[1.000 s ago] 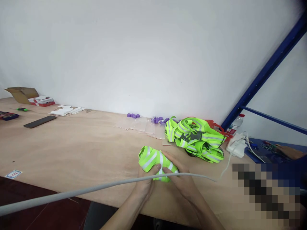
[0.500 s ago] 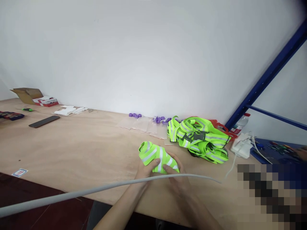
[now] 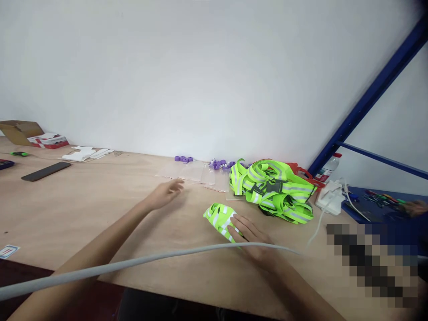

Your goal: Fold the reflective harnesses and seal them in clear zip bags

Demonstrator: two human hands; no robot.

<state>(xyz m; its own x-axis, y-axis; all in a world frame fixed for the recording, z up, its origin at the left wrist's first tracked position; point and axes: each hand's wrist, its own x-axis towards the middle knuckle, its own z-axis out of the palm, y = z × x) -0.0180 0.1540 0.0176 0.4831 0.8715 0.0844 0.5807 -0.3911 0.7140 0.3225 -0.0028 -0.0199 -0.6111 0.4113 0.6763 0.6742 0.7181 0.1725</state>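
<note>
A: What's in the hands?
B: The right hand [image 3: 255,234] lies over the end of a rolled bundle of green reflective straps [image 3: 216,217], between the middle of the table [image 3: 110,191] and its near edge. The fingers rest across its top; whether they grip, I can't tell.
A: And the left hand [image 3: 163,195]?
B: It holds nothing. Its fingers are loosely bent above the bare wood, near some clear plastic bags [image 3: 194,172] by the far edge.
A: What else lines that edge?
B: Small purple pieces [image 3: 220,165] behind the bags, then a pile of green straps [image 3: 294,192] with dark buckles, towards the right end. A red bag [image 3: 301,173] shows behind it, beside a red-capped bottle [image 3: 327,168] and a white power strip [image 3: 329,203].
A: And the far left corner?
B: A cardboard carton [image 3: 22,132], a red-and-white box [image 3: 50,141] and white sheets [image 3: 82,154], with a dark flat slab [image 3: 46,171] nearer.
A: The room?
B: A plain white wall [image 3: 167,80] at the back, a blue metal frame [image 3: 374,93] slanting up at the right, and a pale cable [image 3: 133,265] crossing in front. Past the right end there seems to be another person's hand [image 3: 416,208], though it's blurred.
</note>
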